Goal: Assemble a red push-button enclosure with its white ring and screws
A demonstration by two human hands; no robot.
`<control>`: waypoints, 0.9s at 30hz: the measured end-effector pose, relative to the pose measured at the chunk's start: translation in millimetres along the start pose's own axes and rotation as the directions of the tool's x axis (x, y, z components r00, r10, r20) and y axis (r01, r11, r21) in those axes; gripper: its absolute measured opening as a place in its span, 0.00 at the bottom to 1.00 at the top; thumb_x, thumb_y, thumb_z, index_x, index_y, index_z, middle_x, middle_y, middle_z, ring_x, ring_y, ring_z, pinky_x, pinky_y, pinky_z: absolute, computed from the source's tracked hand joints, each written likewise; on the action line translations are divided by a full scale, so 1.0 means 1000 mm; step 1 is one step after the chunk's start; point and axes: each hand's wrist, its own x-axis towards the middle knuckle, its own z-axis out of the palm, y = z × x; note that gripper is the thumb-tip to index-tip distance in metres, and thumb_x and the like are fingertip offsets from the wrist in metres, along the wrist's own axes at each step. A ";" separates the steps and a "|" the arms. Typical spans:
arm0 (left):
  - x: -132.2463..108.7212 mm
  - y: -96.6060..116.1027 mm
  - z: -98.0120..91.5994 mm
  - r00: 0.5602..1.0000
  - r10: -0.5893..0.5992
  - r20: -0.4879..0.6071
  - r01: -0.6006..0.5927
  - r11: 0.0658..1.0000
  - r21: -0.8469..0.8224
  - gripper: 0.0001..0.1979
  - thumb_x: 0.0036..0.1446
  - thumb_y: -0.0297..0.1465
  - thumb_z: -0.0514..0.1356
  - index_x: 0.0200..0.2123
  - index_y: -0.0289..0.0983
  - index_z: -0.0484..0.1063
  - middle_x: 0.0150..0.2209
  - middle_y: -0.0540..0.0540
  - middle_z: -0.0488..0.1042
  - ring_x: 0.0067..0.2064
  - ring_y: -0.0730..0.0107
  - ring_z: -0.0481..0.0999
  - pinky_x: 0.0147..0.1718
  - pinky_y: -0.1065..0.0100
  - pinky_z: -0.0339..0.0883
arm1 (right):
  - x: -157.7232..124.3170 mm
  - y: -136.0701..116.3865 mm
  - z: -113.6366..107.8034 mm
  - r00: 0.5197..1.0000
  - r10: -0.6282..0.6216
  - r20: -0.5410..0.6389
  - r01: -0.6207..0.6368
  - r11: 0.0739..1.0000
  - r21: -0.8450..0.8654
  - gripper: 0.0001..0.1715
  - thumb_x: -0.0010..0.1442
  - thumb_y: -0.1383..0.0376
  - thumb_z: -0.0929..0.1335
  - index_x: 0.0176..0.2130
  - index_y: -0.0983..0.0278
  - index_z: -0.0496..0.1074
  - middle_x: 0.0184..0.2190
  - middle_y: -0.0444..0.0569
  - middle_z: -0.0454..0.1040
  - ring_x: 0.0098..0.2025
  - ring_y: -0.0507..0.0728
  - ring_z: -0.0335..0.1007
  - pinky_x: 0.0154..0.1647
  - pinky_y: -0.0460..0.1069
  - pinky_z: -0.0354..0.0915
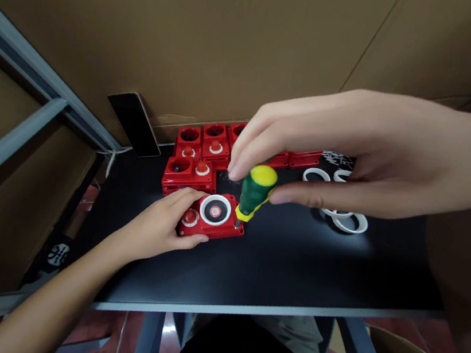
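On the black surface (293, 265), the left hand (166, 222) grips a red box (220, 231); the right hand (353, 143), fingers parted, hovers about a tilted screwdriver (254, 193), its tip at the box's corner; white rings (363, 224) lie rightward.

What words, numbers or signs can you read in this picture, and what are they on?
No words or numbers can be read.
Round label in the middle of the red box held by the left hand: red and white marks, too small to read.
White round sign on a dark thing at lower left: dark lines, no letters I can make out.
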 end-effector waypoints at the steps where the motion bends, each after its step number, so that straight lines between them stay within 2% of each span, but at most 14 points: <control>1: 0.000 0.000 0.000 1.000 -0.001 0.000 0.001 1.000 0.000 0.33 0.72 0.50 0.71 0.70 0.39 0.69 0.62 0.35 0.81 0.59 0.47 0.86 0.64 0.50 0.82 | -0.001 0.001 -0.001 1.000 -0.017 -0.003 0.017 1.000 0.003 0.16 0.80 0.63 0.67 0.61 0.59 0.80 0.61 0.47 0.82 0.59 0.54 0.80 0.55 0.47 0.78; 7: 0.001 0.001 0.000 1.000 -0.018 0.016 0.018 1.000 -0.001 0.33 0.71 0.49 0.72 0.70 0.40 0.69 0.62 0.36 0.81 0.59 0.47 0.86 0.63 0.51 0.82 | -0.005 0.006 -0.004 0.999 -0.047 -0.016 0.046 0.998 -0.043 0.14 0.82 0.64 0.66 0.59 0.56 0.80 0.56 0.40 0.82 0.53 0.49 0.80 0.52 0.42 0.76; 9: 0.001 0.000 0.000 1.000 -0.022 0.017 0.022 1.000 -0.003 0.33 0.72 0.49 0.72 0.70 0.40 0.69 0.62 0.36 0.81 0.59 0.47 0.86 0.64 0.51 0.82 | -0.005 0.006 -0.003 0.999 -0.035 -0.017 0.034 0.998 -0.055 0.14 0.81 0.66 0.66 0.59 0.57 0.79 0.56 0.40 0.81 0.54 0.48 0.78 0.52 0.42 0.74; 14: 0.000 -0.001 -0.001 1.000 -0.006 0.013 0.006 1.000 0.010 0.33 0.72 0.48 0.71 0.70 0.40 0.68 0.63 0.35 0.81 0.60 0.48 0.86 0.64 0.51 0.82 | -0.001 0.000 -0.001 0.999 0.036 -0.021 -0.037 0.999 -0.027 0.17 0.79 0.62 0.65 0.59 0.57 0.81 0.57 0.40 0.81 0.54 0.52 0.79 0.50 0.49 0.75; 18: 0.000 0.000 -0.002 1.000 0.000 0.018 0.000 1.000 0.010 0.32 0.73 0.47 0.71 0.70 0.40 0.68 0.64 0.35 0.80 0.61 0.48 0.85 0.65 0.51 0.82 | 0.003 -0.004 0.005 0.996 0.084 -0.031 -0.086 0.995 -0.052 0.19 0.79 0.63 0.64 0.56 0.56 0.83 0.57 0.45 0.82 0.55 0.56 0.80 0.54 0.51 0.77; 20: 0.000 0.000 -0.002 1.000 -0.005 0.017 0.005 1.000 0.007 0.32 0.73 0.47 0.71 0.70 0.40 0.68 0.64 0.35 0.80 0.61 0.47 0.85 0.64 0.50 0.82 | 0.004 -0.004 0.009 0.995 0.073 -0.062 -0.078 0.993 -0.090 0.19 0.80 0.62 0.63 0.55 0.55 0.83 0.56 0.47 0.82 0.55 0.57 0.80 0.56 0.52 0.77; 23: 0.000 -0.001 -0.001 1.000 0.003 0.004 -0.003 1.000 0.010 0.32 0.73 0.47 0.71 0.71 0.40 0.67 0.63 0.35 0.80 0.61 0.46 0.86 0.63 0.49 0.83 | 0.003 -0.005 0.018 0.997 -0.024 -0.073 0.008 0.978 -0.208 0.23 0.82 0.60 0.61 0.60 0.56 0.83 0.55 0.49 0.80 0.55 0.59 0.77 0.55 0.52 0.75; 27: 0.000 -0.001 -0.001 1.000 -0.004 0.016 0.004 1.000 0.000 0.31 0.73 0.45 0.71 0.71 0.41 0.67 0.66 0.35 0.79 0.64 0.45 0.85 0.65 0.48 0.82 | 0.003 -0.014 0.029 0.997 -0.046 -0.065 0.015 0.910 -0.415 0.27 0.82 0.65 0.57 0.62 0.63 0.82 0.54 0.52 0.76 0.52 0.61 0.72 0.52 0.56 0.72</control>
